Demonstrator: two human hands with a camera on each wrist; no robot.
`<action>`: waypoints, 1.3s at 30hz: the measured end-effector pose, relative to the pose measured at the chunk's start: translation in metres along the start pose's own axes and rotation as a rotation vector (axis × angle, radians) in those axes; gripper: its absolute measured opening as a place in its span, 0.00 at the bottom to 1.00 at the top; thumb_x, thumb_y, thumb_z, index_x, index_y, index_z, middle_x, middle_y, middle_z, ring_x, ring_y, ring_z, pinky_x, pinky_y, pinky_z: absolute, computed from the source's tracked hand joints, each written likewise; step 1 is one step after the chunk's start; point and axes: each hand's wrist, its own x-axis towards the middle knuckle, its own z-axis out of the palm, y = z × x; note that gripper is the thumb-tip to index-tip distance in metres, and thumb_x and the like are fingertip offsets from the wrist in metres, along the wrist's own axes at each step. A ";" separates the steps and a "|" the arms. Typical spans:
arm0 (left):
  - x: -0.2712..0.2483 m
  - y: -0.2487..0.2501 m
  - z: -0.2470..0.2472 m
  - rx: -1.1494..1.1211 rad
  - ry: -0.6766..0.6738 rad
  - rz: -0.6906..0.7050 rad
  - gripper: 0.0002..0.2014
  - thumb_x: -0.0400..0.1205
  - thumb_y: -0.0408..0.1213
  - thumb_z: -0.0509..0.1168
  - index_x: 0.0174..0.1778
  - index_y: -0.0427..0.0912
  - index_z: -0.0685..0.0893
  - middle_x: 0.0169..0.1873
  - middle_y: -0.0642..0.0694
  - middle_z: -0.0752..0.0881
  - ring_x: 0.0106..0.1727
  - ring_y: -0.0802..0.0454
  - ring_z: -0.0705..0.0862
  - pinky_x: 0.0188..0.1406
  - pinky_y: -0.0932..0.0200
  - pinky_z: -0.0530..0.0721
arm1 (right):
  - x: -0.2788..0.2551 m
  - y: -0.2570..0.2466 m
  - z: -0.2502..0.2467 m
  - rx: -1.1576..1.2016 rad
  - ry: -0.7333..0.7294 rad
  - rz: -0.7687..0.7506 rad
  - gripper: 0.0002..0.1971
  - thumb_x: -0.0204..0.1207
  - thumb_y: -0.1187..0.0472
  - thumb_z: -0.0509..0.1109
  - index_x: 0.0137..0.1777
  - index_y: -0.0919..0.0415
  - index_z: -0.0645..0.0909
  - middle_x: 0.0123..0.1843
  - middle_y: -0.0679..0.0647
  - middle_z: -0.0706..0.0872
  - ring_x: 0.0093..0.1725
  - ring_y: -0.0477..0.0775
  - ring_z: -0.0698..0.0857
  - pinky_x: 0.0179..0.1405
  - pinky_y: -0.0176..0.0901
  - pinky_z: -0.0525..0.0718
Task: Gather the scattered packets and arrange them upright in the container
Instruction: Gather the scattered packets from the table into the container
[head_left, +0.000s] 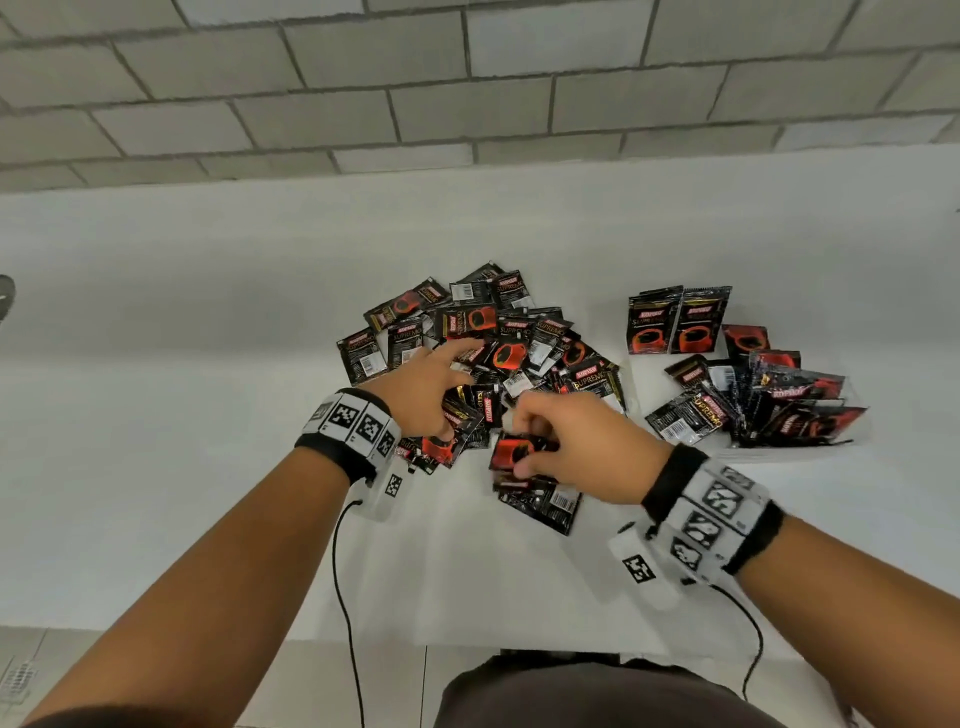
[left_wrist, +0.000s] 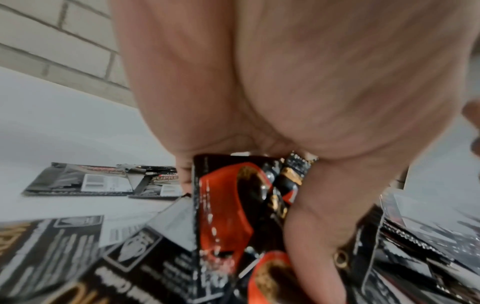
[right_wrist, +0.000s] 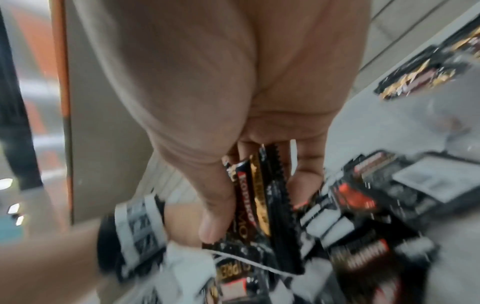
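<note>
Coffee sachets (head_left: 483, 338) lie in a loose overlapping pile mid-worktop, some face up, some barcode side up. Right hand (head_left: 571, 447) pinches a small stack of sachets (right_wrist: 262, 197) between thumb and fingers at the pile's near edge; the right wrist view shows them edge-on, serrated tops roughly aligned. Left hand (head_left: 421, 387) rests in the pile, fingers curled around a red-cup sachet (left_wrist: 228, 205) with more tucked behind it. Clear container (head_left: 810, 451) sits to the right, well apart from the pile; two sachets stand upright at its far end, the others lean and fan toward the near end. Judged step: still collecting a handful. To do it well, square the edges and keep all sachets facing one way before carrying over, then straighten the leaning ones as the new stack goes in. In the way: slippery overlapping foil, one sachet (head_left: 540, 506) lying under the right hand, wrist-camera cables (head_left: 343, 597) trailing over the white worktop (head_left: 156, 364). Brick wall (head_left: 467, 78) behind.
</note>
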 end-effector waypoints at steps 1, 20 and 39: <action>-0.001 -0.001 0.001 -0.009 0.020 0.011 0.38 0.71 0.37 0.81 0.80 0.41 0.78 0.87 0.57 0.51 0.80 0.38 0.64 0.76 0.40 0.74 | -0.008 0.000 -0.012 0.054 0.052 -0.001 0.12 0.74 0.54 0.81 0.51 0.49 0.80 0.42 0.42 0.86 0.41 0.43 0.84 0.41 0.39 0.81; -0.003 0.014 0.004 -0.120 0.040 -0.043 0.32 0.71 0.38 0.83 0.73 0.49 0.85 0.85 0.50 0.60 0.83 0.44 0.63 0.81 0.40 0.69 | -0.120 0.154 -0.115 -0.519 0.318 0.320 0.17 0.58 0.53 0.91 0.45 0.49 0.89 0.45 0.48 0.78 0.48 0.53 0.72 0.45 0.52 0.80; -0.020 0.015 -0.004 -0.332 0.257 -0.170 0.36 0.66 0.39 0.88 0.71 0.42 0.86 0.67 0.54 0.76 0.68 0.52 0.79 0.68 0.57 0.75 | 0.026 0.022 -0.068 -0.478 -0.062 0.051 0.27 0.77 0.67 0.73 0.75 0.56 0.75 0.66 0.54 0.80 0.64 0.56 0.80 0.66 0.51 0.82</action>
